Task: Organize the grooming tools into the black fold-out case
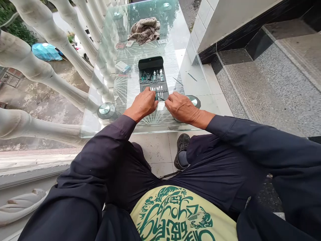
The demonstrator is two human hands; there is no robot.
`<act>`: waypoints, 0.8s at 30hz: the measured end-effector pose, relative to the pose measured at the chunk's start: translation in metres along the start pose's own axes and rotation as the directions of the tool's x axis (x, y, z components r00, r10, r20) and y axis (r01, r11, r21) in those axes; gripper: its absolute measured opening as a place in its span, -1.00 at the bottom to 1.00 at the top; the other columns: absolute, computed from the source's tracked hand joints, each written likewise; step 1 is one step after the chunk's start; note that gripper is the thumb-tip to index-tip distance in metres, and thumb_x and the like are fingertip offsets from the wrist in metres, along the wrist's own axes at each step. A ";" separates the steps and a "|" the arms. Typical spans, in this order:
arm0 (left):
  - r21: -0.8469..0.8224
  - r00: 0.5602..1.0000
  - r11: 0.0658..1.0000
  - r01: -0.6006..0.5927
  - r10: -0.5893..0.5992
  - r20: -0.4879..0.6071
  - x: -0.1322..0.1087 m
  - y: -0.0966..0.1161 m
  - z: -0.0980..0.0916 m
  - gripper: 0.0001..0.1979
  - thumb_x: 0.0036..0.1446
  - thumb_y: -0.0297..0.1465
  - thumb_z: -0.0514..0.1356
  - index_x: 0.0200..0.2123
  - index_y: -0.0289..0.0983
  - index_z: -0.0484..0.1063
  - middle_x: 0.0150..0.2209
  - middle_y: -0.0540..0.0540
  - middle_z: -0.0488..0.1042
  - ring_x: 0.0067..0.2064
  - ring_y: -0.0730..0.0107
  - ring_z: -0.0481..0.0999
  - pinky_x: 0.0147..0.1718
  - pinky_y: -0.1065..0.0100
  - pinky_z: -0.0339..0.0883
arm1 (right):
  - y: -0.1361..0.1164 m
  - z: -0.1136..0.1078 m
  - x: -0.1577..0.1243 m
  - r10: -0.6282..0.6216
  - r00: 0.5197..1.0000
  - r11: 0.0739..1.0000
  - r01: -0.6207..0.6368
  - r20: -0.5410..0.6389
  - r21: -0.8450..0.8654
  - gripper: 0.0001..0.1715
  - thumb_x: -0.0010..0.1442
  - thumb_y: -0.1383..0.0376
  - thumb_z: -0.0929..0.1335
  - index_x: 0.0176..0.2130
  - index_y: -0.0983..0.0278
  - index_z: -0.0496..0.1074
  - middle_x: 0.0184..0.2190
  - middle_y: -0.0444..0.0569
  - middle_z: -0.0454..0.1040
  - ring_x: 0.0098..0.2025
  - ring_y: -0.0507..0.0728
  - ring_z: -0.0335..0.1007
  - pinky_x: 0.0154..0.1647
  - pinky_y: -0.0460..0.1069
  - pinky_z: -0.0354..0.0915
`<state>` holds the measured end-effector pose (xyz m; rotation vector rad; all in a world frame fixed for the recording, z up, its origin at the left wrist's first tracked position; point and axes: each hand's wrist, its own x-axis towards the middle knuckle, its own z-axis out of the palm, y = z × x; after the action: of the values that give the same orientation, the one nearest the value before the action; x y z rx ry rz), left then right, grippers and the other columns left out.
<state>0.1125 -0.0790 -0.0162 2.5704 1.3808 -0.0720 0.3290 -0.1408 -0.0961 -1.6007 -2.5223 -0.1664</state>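
An unfolded black manicure case (150,63) lies on the glass table, its flap turned back at the far end. Small scissors (151,81), nail clippers (161,75) and several slim tools (157,89) sit in its loops. My left hand (144,103) covers the near left corner of the case, fingers curled closed on its edge; the grip is partly hidden. Just right of the case, my right hand (182,106) is closed in a pinch on a thin dark metal tool (161,98), which points left over the case. Most of that tool is hidden by the fingers.
A crumpled brown towel (144,30) lies at the far end of the glass table (120,129). A small card packet (122,66) is left of the case. Thin tools (191,76) lie at the right. White balusters (57,40) line the left, stone steps (253,90) the right.
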 end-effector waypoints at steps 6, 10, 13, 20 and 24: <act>0.021 1.000 1.000 -0.023 0.023 0.006 0.001 -0.001 0.001 -0.80 0.70 -0.36 0.31 0.17 -0.28 0.74 0.31 -0.45 0.66 0.18 -0.20 0.80 0.24 -0.05 0.68 | -0.013 -0.009 0.007 0.281 0.960 0.958 -0.281 0.011 0.050 -0.58 0.58 0.50 0.29 0.12 0.38 0.74 0.07 0.50 0.71 0.07 0.57 0.56 0.05 0.31 0.47; 0.025 1.000 1.000 -0.018 0.018 0.019 0.000 0.000 -0.001 -0.80 0.71 -0.35 0.31 0.19 -0.27 0.72 0.33 -0.46 0.64 0.15 -0.21 0.79 0.19 -0.05 0.68 | -0.011 -0.013 0.007 0.339 0.939 0.936 -0.342 0.053 0.084 -0.61 0.61 0.47 0.30 0.08 0.34 0.74 0.08 0.48 0.73 0.06 0.55 0.62 0.01 0.27 0.44; 0.036 0.999 0.999 -0.022 0.021 0.024 -0.002 0.003 -0.002 -0.78 0.71 -0.36 0.30 0.23 -0.29 0.71 0.35 -0.49 0.61 0.17 -0.24 0.80 0.17 -0.06 0.68 | -0.010 -0.016 0.009 0.405 0.911 0.900 -0.412 0.081 0.144 -0.65 0.61 0.46 0.34 0.10 0.30 0.73 0.09 0.41 0.77 0.08 0.53 0.67 0.05 0.25 0.45; 0.012 1.000 1.000 -0.005 0.005 0.022 -0.006 0.008 -0.006 -0.80 0.71 -0.38 0.33 0.24 -0.29 0.70 0.38 -0.48 0.60 0.24 -0.25 0.81 0.24 -0.03 0.68 | -0.009 -0.028 0.020 0.536 0.831 0.782 -0.555 0.150 0.282 -0.73 0.50 0.49 0.43 -0.02 0.25 0.75 0.04 0.34 0.85 0.10 0.54 0.75 0.15 0.27 0.54; 0.018 0.999 1.000 -0.008 0.008 0.031 -0.006 0.008 -0.007 -0.77 0.72 -0.37 0.30 0.26 -0.31 0.70 0.40 -0.50 0.61 0.24 -0.26 0.81 0.24 -0.04 0.68 | -0.006 -0.039 0.027 0.595 0.784 0.679 -0.608 0.175 0.412 -0.77 0.32 0.51 0.52 -0.23 0.17 0.68 -0.09 0.23 0.83 0.07 0.51 0.75 0.15 0.27 0.59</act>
<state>0.1153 -0.0871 -0.0068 2.5780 1.3654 -0.1227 0.3147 -0.1261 -0.0532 -2.0943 -1.7041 0.4860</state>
